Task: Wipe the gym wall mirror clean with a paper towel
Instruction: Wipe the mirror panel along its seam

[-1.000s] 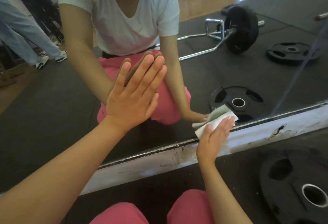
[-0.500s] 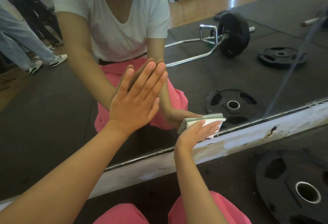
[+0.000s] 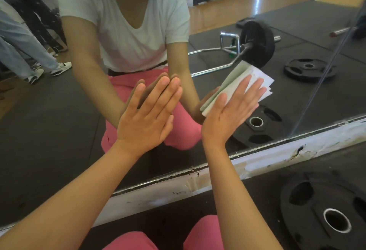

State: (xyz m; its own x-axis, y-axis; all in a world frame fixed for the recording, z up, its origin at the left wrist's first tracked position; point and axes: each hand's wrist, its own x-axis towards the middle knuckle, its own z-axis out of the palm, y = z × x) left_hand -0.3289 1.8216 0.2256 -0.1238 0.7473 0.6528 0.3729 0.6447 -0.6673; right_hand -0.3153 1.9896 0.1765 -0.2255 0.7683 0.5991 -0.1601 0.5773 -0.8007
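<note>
1. Nearest me, bottom of the frame: my pink-clad knees, and at lower right a black weight plate [image 3: 324, 212] flat on the floor mat. No lettering on it that I can read.

2. Just beyond, the scuffed white baseboard [image 3: 267, 155] runs up to the right under the mirror's lower edge.

3. My left hand [image 3: 147, 118], centre frame, lies flat and unclenched on the mirror [image 3: 49, 121], fingers together, gripping nothing, just bracing me. It sits where it was a second ago.

4. Here's the change: my right hand [image 3: 230, 112] has swept the paper towel [image 3: 248, 83] up from the bottom edge of the glass to right of centre. The palm presses the folded towel flat against the mirror, fingers spread over it, pinning more than clutching.

5. I'd say the lowest strip has had its pass and the stroke is climbing; most of the glass above remains to be wiped.

6. Farthest, in the reflection: a loaded barbell [image 3: 255, 46] and another plate at upper right, with someone's legs at upper left. No brands or writing legible anywhere.
</note>
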